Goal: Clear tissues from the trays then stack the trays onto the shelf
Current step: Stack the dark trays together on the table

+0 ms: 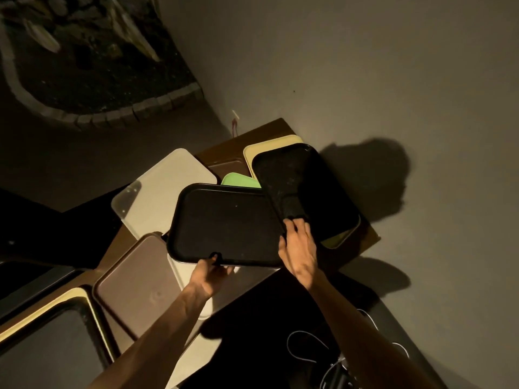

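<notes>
Dim light, seen from my head camera: at the far left a yellow-rimmed tray with a dark inner surface sits at the frame's lower corner, nothing visible in it. Just beside it lies a brown tray, its bed bare. Above that a pale translucent tray rests tilted over the edge of the brown shelf top, also bare.

My left hand grips the near rim of a black tray, thumb hooked over the lip and fingers beneath, holding it raised and tilted above the others. I see no tissue in it, only a few pale specks. Behind it a green tray and a dark brown tray peek out, mostly covered.

My right hand is closed around the right corner of the same black tray, fingertips reaching the edge of a second black tray. That second tray lies stacked on a cream-yellow tray against the grey wall; its surface looks smudged, and a dark patch near my fingers is too shadowed for me to identify.

At lower right, thin white cables loop over dark clothing.
</notes>
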Tool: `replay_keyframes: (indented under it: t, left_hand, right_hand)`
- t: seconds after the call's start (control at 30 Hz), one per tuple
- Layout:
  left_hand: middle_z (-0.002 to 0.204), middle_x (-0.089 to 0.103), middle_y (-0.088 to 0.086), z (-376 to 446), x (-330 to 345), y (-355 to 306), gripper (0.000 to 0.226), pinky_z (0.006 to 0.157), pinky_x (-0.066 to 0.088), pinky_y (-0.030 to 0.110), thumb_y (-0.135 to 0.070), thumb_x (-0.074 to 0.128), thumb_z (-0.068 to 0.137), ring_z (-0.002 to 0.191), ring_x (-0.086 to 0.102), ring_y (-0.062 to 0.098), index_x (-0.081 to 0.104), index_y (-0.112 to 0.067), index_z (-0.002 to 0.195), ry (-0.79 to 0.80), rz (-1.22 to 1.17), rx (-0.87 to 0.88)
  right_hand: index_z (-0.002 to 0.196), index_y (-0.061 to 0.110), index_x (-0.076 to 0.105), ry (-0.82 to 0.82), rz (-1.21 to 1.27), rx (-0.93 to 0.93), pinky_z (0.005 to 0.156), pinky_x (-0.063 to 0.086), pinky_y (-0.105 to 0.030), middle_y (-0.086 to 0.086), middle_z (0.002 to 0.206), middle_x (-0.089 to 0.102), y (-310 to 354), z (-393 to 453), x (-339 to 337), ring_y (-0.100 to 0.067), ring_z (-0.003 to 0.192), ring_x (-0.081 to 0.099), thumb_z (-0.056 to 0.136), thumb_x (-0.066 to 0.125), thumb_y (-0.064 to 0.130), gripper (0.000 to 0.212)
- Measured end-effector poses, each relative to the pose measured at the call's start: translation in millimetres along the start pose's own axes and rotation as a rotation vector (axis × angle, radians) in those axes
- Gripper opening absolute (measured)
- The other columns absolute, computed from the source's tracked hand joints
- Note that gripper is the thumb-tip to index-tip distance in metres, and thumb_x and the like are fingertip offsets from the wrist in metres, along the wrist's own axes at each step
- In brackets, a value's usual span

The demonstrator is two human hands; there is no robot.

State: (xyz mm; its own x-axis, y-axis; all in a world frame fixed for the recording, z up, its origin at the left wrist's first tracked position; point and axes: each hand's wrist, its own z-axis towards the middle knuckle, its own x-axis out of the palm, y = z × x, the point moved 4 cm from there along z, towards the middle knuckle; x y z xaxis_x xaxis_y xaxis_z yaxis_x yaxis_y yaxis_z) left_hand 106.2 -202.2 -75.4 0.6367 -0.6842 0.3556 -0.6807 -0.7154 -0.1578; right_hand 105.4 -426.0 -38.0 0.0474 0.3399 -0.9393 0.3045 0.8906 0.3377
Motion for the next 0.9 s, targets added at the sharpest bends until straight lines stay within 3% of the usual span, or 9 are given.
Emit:
replay_keyframes:
  t: [0.1, 0.17, 0.23, 0.33, 0.43, 0.57, 0.67, 0.8, 0.9]
  left_hand:
    - [0.099, 0.059, 0.020, 4, -4, -5, 0.019, 0.074, 0.061, 0.044, 0.004, 0.040, 0.096, 0.093, 0.059, 0.036, 0.054, 0.002, 0.085, -0.030, 0.098, 0.023]
    - [0.099, 0.058, 0.020, 4, -8, -9, 0.019, 0.055, 0.061, 0.042, 0.010, 0.037, 0.092, 0.085, 0.059, 0.034, 0.055, 0.004, 0.092, -0.044, 0.171, 0.070]
    - [0.087, 0.053, 0.014, 0, -11, -15, 0.025, 0.048, 0.058, 0.032, 0.013, 0.029, 0.087, 0.065, 0.054, 0.027, 0.051, 0.000, 0.084, -0.004, 0.217, 0.105]
    - [0.071, 0.037, 0.009, -13, -12, -23, 0.028, 0.049, 0.049, 0.029, 0.015, 0.027, 0.079, 0.044, 0.041, 0.018, 0.038, -0.008, 0.067, 0.070, 0.290, 0.132]
    - [0.075, 0.039, 0.007, -20, -15, -30, 0.030, 0.062, 0.054, 0.038, 0.016, 0.029, 0.080, 0.052, 0.041, 0.021, 0.038, -0.009, 0.066, 0.086, 0.305, 0.145]
    - [0.092, 0.054, 0.012, -36, -7, -41, 0.029, 0.059, 0.063, 0.036, 0.018, 0.033, 0.083, 0.059, 0.064, 0.022, 0.049, -0.004, 0.074, 0.077, 0.329, 0.188]
    - [0.093, 0.052, 0.011, -45, 1, -50, 0.030, 0.055, 0.062, 0.035, 0.019, 0.032, 0.083, 0.067, 0.058, 0.023, 0.050, -0.005, 0.075, 0.116, 0.338, 0.214]
    - [0.088, 0.050, 0.011, -47, 1, -60, 0.027, 0.052, 0.061, 0.032, 0.017, 0.034, 0.078, 0.059, 0.054, 0.020, 0.045, -0.007, 0.072, 0.119, 0.405, 0.253]
    - [0.091, 0.055, 0.013, -53, 7, -61, 0.026, 0.052, 0.061, 0.031, 0.014, 0.041, 0.077, 0.062, 0.059, 0.023, 0.055, -0.003, 0.092, 0.136, 0.431, 0.246]
  right_hand:
    - [0.143, 0.011, 0.044, 0.035, -0.091, -0.055, 0.109, 0.042, -0.039, -0.011, 0.146, 0.047, -5, 18, 6, -0.027, 0.137, 0.042, 0.084, 0.068, 0.021, 0.065]
    - [0.150, 0.009, 0.033, 0.091, -0.144, -0.077, 0.119, 0.030, -0.039, -0.013, 0.156, 0.036, -10, 30, 17, -0.027, 0.148, 0.028, 0.084, 0.068, 0.022, 0.076]
    - [0.155, 0.008, 0.020, 0.173, -0.206, -0.083, 0.124, 0.018, -0.039, -0.013, 0.163, 0.023, -13, 38, 29, -0.027, 0.153, 0.015, 0.085, 0.065, 0.024, 0.085]
    - [0.157, 0.008, 0.014, 0.233, -0.230, -0.095, 0.126, 0.011, -0.040, -0.015, 0.165, 0.014, -16, 46, 39, -0.027, 0.154, 0.006, 0.083, 0.068, 0.020, 0.093]
    - [0.157, 0.006, 0.013, 0.278, -0.266, -0.158, 0.126, 0.009, -0.040, -0.017, 0.165, 0.011, -12, 47, 47, -0.030, 0.154, 0.004, 0.080, 0.073, 0.017, 0.098]
    - [0.155, -0.003, 0.011, 0.294, -0.324, -0.200, 0.125, 0.015, -0.038, -0.019, 0.163, 0.018, 2, 37, 49, -0.031, 0.152, 0.014, 0.080, 0.074, 0.020, 0.101]
    - [0.155, -0.002, 0.012, 0.244, -0.218, -0.152, 0.121, 0.027, -0.031, -0.017, 0.162, 0.024, 6, 32, 35, -0.026, 0.150, 0.026, 0.080, 0.071, 0.008, 0.096]
    - [0.157, 0.005, 0.012, 0.180, -0.137, -0.116, 0.086, 0.059, -0.029, -0.013, 0.161, 0.028, 20, 33, -3, -0.026, 0.107, 0.069, 0.086, 0.060, 0.002, 0.085]
    - [0.157, 0.008, 0.011, 0.150, -0.099, -0.099, 0.083, 0.059, -0.030, -0.011, 0.161, 0.029, 37, 32, -37, -0.024, 0.097, 0.072, 0.087, 0.055, 0.000, 0.083]
